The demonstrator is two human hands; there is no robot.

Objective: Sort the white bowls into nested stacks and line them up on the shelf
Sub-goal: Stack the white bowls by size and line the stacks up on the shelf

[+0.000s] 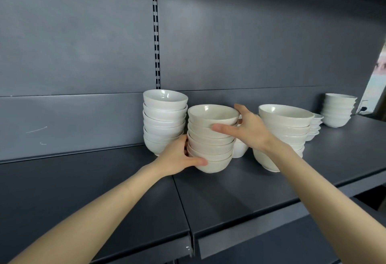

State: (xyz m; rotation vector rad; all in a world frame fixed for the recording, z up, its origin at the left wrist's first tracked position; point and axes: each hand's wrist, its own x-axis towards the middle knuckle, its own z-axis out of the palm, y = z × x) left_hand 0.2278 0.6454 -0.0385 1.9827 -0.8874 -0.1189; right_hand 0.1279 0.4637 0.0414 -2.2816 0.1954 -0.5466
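Dark grey shelf (pixel 240 197) meets a grey back panel (pixel 83 44); just left of the middle stack (pixel 211 144) of white bowls stands a tall stack (pixel 165 117); the left hand (pixel 177 157) grips the middle stack's bottom bowls; the right hand (pixel 248 130) clasps its top bowls; right of it stand a wide stack (pixel 286 126), then a far stack (pixel 338 110)

On the shelf (pixel 240 190), the centre stack (pixel 211 138) of nested bowls stands nearest, gripped low on its left by the left hand (pixel 177 157) and high on its right by the right hand (pixel 248 128). The left stack (pixel 165 121) stands just behind it to the left, near the back panel (pixel 83 117). Partly hidden bowls (pixel 240 151) sit behind its right side; the large-bowl stack (pixel 288 130) is further right, a low stack (pixel 315 127) behind that, and the far-right stack (pixel 338 111) well apart.
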